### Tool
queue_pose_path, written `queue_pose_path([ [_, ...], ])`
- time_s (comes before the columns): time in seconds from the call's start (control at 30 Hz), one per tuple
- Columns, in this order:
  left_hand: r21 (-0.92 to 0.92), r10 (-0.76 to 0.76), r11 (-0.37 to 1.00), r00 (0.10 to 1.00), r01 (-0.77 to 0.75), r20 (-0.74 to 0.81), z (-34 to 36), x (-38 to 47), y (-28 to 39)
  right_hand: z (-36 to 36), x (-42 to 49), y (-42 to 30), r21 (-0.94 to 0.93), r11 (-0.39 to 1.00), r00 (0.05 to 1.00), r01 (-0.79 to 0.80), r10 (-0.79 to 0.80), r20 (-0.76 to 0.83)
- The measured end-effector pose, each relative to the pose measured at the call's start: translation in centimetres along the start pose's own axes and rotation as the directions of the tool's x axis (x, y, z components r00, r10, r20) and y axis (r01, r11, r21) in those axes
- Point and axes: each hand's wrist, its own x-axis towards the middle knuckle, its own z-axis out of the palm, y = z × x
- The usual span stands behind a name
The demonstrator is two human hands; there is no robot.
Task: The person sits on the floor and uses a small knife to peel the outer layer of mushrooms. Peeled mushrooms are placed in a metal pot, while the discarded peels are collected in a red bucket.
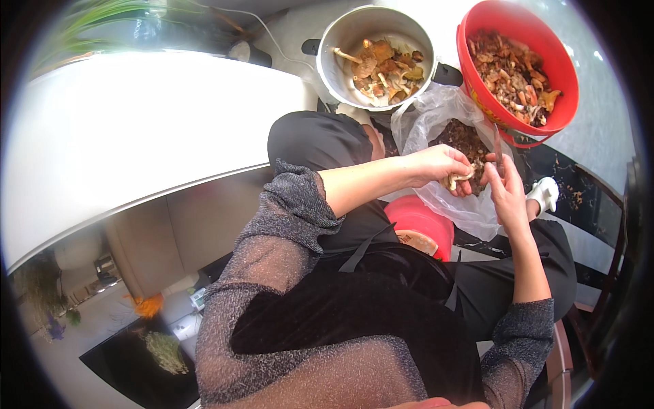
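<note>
My left hand (445, 164) pinches a pale piece of mushroom (458, 179) above a clear plastic bag (426, 115). Dark scraps (457, 137) lie in the open bag, which lines or covers a red container (439, 230). In my right hand (503, 191) is a small knife (498, 140), its blade pointing up and away. The two hands are close together, the mushroom between them. Beyond them, a metal pot (327, 69) holds cleaned-looking brown and yellowish mushrooms. A red bucket (564, 82) to its right is filled with many mushrooms and debris.
A white countertop (153, 138) spans the left side. The pot's dark handle (447, 74) nearly meets the red bucket. Near my right leg is a foot in a white shoe (544, 194). Dark chair parts (618, 230) stand at the far right. A white cable runs behind the pot.
</note>
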Motion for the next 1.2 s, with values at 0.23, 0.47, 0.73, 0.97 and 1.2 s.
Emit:
queue_pose_path([
  [0.23,-0.140,-0.102,0.985,0.995,0.097,-0.026,-0.8,0.5,0.2,0.4,-0.6,0.8,-0.497,0.818,0.953,0.289,-0.295,0.068],
  [0.47,-0.135,-0.074,0.989,0.997,0.069,-0.037,-0.7,0.4,0.0,1.6,-0.8,1.0,-0.650,0.669,0.921,0.361,-0.364,0.137],
  [0.73,-0.132,-0.091,0.988,0.994,0.082,-0.061,-0.3,0.2,-0.1,2.0,-1.2,1.8,-0.696,0.617,0.919,0.366,-0.356,0.169],
  [0.97,-0.173,-0.121,0.979,0.991,0.109,-0.058,-0.6,0.3,-0.7,1.8,-1.1,2.4,-0.779,0.492,0.898,0.388,-0.392,0.199],
  [1.2,-0.174,-0.146,0.976,0.987,0.133,-0.067,-0.7,0.3,-0.9,1.6,-1.0,2.7,-0.780,0.489,0.896,0.391,-0.395,0.202],
])
